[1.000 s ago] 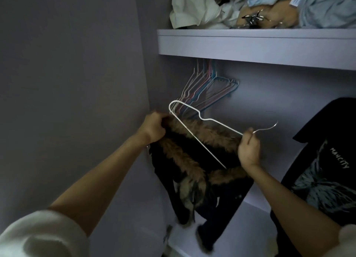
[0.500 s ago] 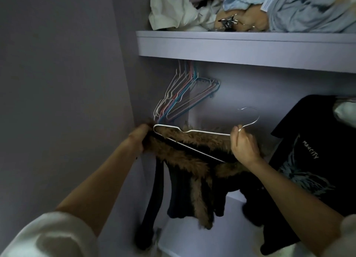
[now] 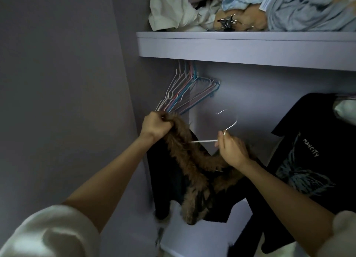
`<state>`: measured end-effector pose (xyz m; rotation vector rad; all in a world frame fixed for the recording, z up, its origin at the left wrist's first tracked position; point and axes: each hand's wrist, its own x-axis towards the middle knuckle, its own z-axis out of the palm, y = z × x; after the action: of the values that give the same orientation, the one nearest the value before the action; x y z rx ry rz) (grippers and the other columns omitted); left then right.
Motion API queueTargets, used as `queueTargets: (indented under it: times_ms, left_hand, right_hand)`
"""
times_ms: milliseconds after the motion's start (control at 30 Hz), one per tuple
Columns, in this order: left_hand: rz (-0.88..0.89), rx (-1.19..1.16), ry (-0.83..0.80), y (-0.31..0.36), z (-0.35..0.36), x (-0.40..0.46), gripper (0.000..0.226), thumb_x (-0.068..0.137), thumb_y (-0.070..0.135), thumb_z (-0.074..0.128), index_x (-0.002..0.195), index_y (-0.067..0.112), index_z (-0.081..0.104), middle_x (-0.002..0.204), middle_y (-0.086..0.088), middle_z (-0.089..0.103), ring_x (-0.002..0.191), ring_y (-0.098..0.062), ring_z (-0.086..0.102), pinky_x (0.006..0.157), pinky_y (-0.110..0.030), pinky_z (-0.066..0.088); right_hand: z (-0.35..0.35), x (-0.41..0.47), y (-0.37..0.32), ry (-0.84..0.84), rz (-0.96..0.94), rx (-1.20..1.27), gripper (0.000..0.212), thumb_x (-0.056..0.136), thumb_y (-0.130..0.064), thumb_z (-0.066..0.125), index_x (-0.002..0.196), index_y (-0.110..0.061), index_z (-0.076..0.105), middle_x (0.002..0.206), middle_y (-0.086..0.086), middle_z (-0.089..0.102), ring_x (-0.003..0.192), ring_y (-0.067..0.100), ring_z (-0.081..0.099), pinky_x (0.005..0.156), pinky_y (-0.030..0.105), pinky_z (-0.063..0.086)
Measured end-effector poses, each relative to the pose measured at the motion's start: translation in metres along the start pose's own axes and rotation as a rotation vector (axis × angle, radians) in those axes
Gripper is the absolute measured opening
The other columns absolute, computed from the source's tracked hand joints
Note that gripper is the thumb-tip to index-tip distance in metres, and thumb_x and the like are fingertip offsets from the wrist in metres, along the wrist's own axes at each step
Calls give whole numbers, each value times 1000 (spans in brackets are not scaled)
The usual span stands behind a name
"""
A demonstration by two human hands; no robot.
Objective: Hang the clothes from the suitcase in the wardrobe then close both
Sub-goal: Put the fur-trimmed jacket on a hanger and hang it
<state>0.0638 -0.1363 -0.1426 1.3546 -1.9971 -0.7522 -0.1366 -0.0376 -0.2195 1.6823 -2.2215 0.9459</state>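
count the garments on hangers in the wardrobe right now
2: the fur-trimmed black garment on the white hanger held by both hands, and the black printed t-shirt hanging at right. More may hide beyond the frame.

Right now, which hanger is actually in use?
The white wire hanger pinched by the right hand, threaded into the fur-trimmed garment; the bunched hangers hang bare.

gap btwn empty hangers [image 3: 185, 95] & black tee [image 3: 308, 160] open; shelf [image 3: 240, 46] caps it overhead.
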Motion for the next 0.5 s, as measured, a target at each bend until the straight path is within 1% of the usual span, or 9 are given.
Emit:
queueTargets:
  times_ms: [67, 100, 133, 167, 200, 267, 333, 400, 500]
  left_hand:
    - [13, 50, 11, -6, -1, 2, 14, 76, 30, 64, 85, 20, 68, 99, -9, 69, 99, -28, 61, 86, -32, 50]
    - [34, 95, 18, -9, -2, 3, 15, 73, 36, 64, 76, 21, 64, 99, -9, 66, 102, -30, 59, 88, -37, 49]
    - [49, 137, 22, -10, -3, 3, 16, 72, 38, 63, 71, 22, 60, 103, -10, 63, 107, -32, 54, 93, -41, 46]
    - [53, 178, 16, -10, -3, 2, 16, 74, 38, 63, 72, 22, 57, 108, -9, 60, 112, -33, 49, 98, -44, 41]
    - [58, 220, 3, -9, -1, 2, 14, 76, 36, 63, 77, 22, 59, 112, -8, 59, 115, -32, 47, 101, -46, 37]
    - [63, 259, -21, -8, 5, 1, 18, 80, 35, 60, 90, 22, 65, 115, -8, 63, 115, -32, 51, 103, -47, 35]
    - [79, 267, -25, -6, 10, -3, 24, 83, 35, 57, 100, 20, 64, 114, -9, 65, 113, -32, 54, 104, -42, 35]
    - [113, 284, -2, -6, 13, -3, 26, 86, 32, 54, 103, 15, 61, 111, -12, 66, 110, -33, 56, 98, -37, 37]
    - [154, 218, 90, 0, 13, -4, 27, 89, 29, 52, 107, 9, 57, 109, -17, 65, 104, -37, 58, 87, -37, 44]
  right_hand:
    - [-6, 6, 2, 42, 92, 108, 61, 88, -39, 14, 74, -7, 64, 76, 14, 70, 79, 37, 66, 80, 41, 50]
    - [-8, 8, 3, 52, 94, 114, 61, 89, -39, 14, 72, -8, 64, 76, 15, 70, 80, 38, 65, 82, 42, 50]
    - [-10, 8, 3, 28, 80, 99, 59, 91, -38, 15, 71, -9, 62, 77, 16, 69, 80, 39, 65, 81, 42, 50]
    - [-11, 8, 2, -21, 57, 77, 54, 95, -37, 18, 71, -10, 60, 77, 17, 69, 81, 39, 65, 80, 41, 49]
    - [-10, 6, 0, -76, 35, 52, 48, 99, -33, 22, 73, -11, 57, 78, 17, 68, 81, 38, 65, 79, 40, 49]
    - [-7, 1, -2, -144, 11, 50, 38, 100, -26, 26, 76, -11, 52, 78, 14, 65, 82, 37, 64, 76, 38, 46]
    - [-8, -1, -3, -142, 1, 42, 34, 101, -25, 27, 79, -11, 48, 79, 16, 64, 83, 38, 62, 71, 36, 41]
    - [-11, 0, -4, -140, -7, 3, 31, 101, -25, 27, 87, -8, 49, 88, 22, 65, 88, 41, 61, 68, 37, 40]
    - [-10, 0, -7, -183, -55, -104, 34, 101, -28, 26, 101, -6, 51, 99, 22, 67, 94, 41, 61, 75, 39, 44]
